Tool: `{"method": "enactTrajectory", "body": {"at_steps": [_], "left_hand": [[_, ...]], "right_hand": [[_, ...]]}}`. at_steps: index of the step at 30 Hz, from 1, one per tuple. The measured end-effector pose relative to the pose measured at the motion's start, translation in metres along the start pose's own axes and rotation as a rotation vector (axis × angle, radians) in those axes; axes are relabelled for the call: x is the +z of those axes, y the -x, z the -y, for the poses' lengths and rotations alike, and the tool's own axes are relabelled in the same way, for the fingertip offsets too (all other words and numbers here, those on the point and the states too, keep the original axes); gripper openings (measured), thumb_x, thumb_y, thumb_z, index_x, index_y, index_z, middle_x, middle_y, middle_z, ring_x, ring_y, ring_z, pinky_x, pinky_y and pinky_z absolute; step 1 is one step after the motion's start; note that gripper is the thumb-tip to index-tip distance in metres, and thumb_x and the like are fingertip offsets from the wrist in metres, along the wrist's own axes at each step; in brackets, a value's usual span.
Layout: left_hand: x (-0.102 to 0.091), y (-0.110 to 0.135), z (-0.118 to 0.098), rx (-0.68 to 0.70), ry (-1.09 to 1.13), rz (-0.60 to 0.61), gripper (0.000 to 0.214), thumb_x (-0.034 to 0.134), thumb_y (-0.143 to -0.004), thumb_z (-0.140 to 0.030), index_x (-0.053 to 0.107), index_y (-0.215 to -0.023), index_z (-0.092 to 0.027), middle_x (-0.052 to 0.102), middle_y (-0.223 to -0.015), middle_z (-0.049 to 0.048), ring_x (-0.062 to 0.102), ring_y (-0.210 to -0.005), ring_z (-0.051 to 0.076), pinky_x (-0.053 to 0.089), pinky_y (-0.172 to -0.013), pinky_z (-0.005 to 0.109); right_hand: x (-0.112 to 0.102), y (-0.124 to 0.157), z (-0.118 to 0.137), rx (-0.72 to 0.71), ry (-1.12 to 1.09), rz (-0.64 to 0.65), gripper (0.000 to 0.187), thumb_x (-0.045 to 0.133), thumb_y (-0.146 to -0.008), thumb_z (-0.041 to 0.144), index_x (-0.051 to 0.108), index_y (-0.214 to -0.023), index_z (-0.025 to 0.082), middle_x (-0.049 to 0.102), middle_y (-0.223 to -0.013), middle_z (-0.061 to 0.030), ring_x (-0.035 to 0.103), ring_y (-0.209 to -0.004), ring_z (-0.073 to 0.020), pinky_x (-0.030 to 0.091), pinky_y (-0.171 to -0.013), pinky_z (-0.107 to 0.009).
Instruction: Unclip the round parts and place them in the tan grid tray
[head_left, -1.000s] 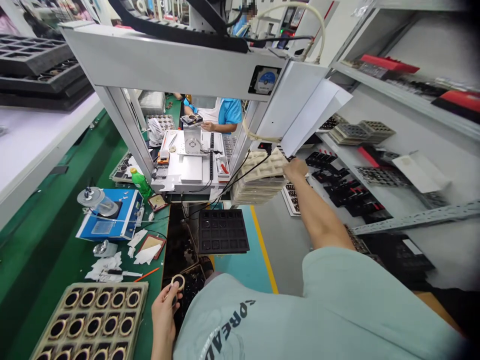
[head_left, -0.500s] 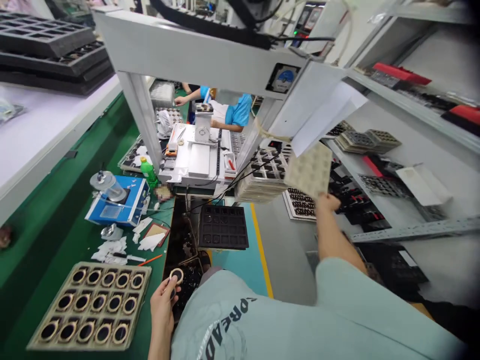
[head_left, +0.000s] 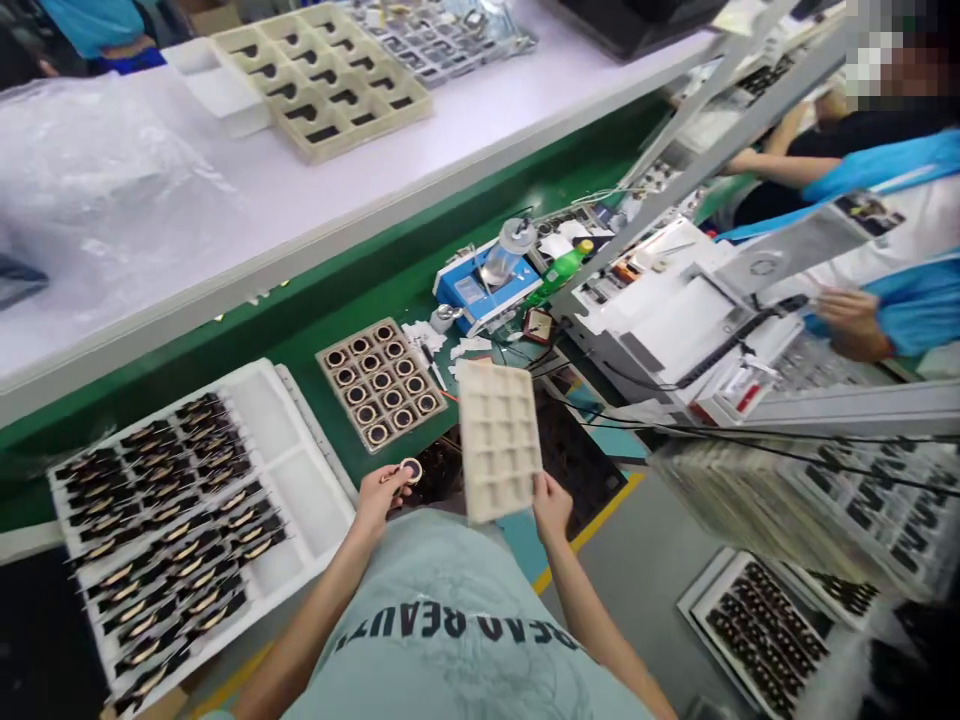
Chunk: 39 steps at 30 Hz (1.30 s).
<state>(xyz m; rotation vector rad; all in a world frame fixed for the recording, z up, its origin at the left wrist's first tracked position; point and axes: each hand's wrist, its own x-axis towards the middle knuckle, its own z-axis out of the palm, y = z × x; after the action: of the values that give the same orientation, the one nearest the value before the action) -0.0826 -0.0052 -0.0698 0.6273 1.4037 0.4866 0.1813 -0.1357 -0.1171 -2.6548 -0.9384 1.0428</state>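
Note:
Between the fingers of my left hand (head_left: 382, 492) is a round gold-rimmed watch case (head_left: 411, 470) with a dark centre. My right hand (head_left: 552, 503) grips the lower right edge of a beige compartment tray (head_left: 500, 440), tilted up in front of my body. Its pockets look bare. Beyond my left hand, a second tray (head_left: 358, 402) lies on the green bench, filled with rows of similar round gold-rimmed cases. To the left stands a white foam tray (head_left: 296, 500) with many dark strapped pieces in rows.
A blue device (head_left: 487, 285) and a green bottle (head_left: 562, 268) stand farther along the bench. Above runs a pale shelf (head_left: 480, 130) with another beige tray (head_left: 337, 85). At right are stacked trays (head_left: 739, 510), a machine frame and a co-worker's hand (head_left: 851, 318).
My view has swung left. My right hand has brought the beige tray from the stack and shelves at right to in front of my body. The watch case stays in my left hand.

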Motion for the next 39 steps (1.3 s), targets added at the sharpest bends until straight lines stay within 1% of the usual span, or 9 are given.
{"method": "enactTrajectory", "body": {"at_steps": [5,11,19,23,26,29,31,35,39], "left_hand": [[-0.044,0.019,0.019,0.054,0.204,-0.256,0.054,0.088,-0.049,-0.050,0.072,-0.083,-0.011,0.067,-0.072,0.0057,0.058,-0.060,0.012,0.039,-0.049,0.020],[-0.069,0.039,0.035,0.105,0.330,-0.334,0.052,0.086,-0.053,-0.052,0.072,-0.083,-0.012,0.067,-0.073,0.0059,0.059,-0.061,0.012,0.039,-0.051,0.021],[-0.069,0.035,0.030,0.155,0.334,-0.265,0.048,0.087,-0.054,-0.049,0.072,-0.082,-0.012,0.068,-0.073,0.0069,0.059,-0.062,0.013,0.038,-0.051,0.021],[-0.064,0.019,0.013,0.150,0.261,-0.174,0.048,0.086,-0.055,-0.049,0.073,-0.083,-0.013,0.070,-0.075,0.0077,0.059,-0.062,0.012,0.038,-0.051,0.020],[-0.058,0.009,-0.002,0.140,0.214,-0.099,0.045,0.087,-0.055,-0.049,0.072,-0.080,-0.013,0.069,-0.072,0.0068,0.059,-0.062,0.012,0.038,-0.052,0.019],[-0.049,0.001,-0.010,0.145,0.173,-0.021,0.044,0.087,-0.057,-0.048,0.073,-0.080,-0.013,0.069,-0.072,0.0065,0.059,-0.061,0.012,0.037,-0.051,0.019],[-0.040,-0.001,-0.012,0.152,0.162,0.023,0.045,0.087,-0.057,-0.048,0.074,-0.082,-0.013,0.068,-0.072,0.0062,0.058,-0.061,0.012,0.038,-0.051,0.019],[-0.022,-0.007,-0.008,0.136,0.149,0.099,0.049,0.087,-0.058,-0.049,0.075,-0.088,-0.013,0.067,-0.072,0.0054,0.059,-0.063,0.012,0.040,-0.051,0.019],[-0.013,-0.013,0.001,0.076,0.207,0.154,0.047,0.084,-0.062,-0.051,0.073,-0.090,-0.014,0.069,-0.080,0.0073,0.062,-0.065,0.013,0.045,-0.052,0.020]], "right_hand": [[0.014,-0.078,0.106,-0.248,0.067,-0.217,0.050,0.031,-0.098,0.036,0.075,-0.109,0.017,0.076,-0.103,-0.0136,0.069,-0.096,-0.0294,0.049,-0.082,-0.032],[0.057,-0.091,0.194,-0.303,0.275,-0.163,0.043,0.033,-0.101,0.030,0.072,-0.112,0.016,0.073,-0.106,-0.0149,0.066,-0.094,-0.0244,0.044,-0.079,-0.028],[0.068,-0.087,0.194,-0.263,0.309,-0.171,0.040,0.036,-0.100,0.029,0.073,-0.106,0.013,0.072,-0.104,-0.0197,0.067,-0.095,-0.0277,0.047,-0.084,-0.034],[0.059,-0.077,0.198,-0.345,0.197,-0.153,0.039,0.041,-0.098,0.025,0.066,-0.122,0.007,0.068,-0.117,-0.0226,0.063,-0.109,-0.0310,0.047,-0.094,-0.039],[0.048,-0.053,0.196,-0.597,0.056,-0.067,0.049,0.055,-0.092,0.029,0.056,-0.139,0.013,0.059,-0.136,-0.0182,0.058,-0.119,-0.0277,0.047,-0.099,-0.037],[0.040,-0.017,0.188,-1.006,-0.170,0.248,0.060,0.069,-0.083,0.036,0.057,-0.140,0.023,0.054,-0.143,-0.0140,0.061,-0.117,-0.0257,0.053,-0.091,-0.036],[0.037,0.003,0.184,-1.133,-0.265,0.354,0.054,0.071,-0.081,0.037,0.064,-0.134,0.026,0.060,-0.137,-0.0116,0.062,-0.117,-0.0265,0.054,-0.091,-0.037],[0.033,0.013,0.175,-1.100,-0.298,0.285,0.038,0.065,-0.084,0.031,0.072,-0.120,0.024,0.070,-0.118,-0.0090,0.066,-0.111,-0.0259,0.053,-0.093,-0.037],[0.025,-0.013,0.168,-0.989,-0.113,0.136,0.037,0.062,-0.085,0.029,0.070,-0.121,0.023,0.070,-0.120,-0.0085,0.066,-0.108,-0.0248,0.054,-0.089,-0.034]]}}
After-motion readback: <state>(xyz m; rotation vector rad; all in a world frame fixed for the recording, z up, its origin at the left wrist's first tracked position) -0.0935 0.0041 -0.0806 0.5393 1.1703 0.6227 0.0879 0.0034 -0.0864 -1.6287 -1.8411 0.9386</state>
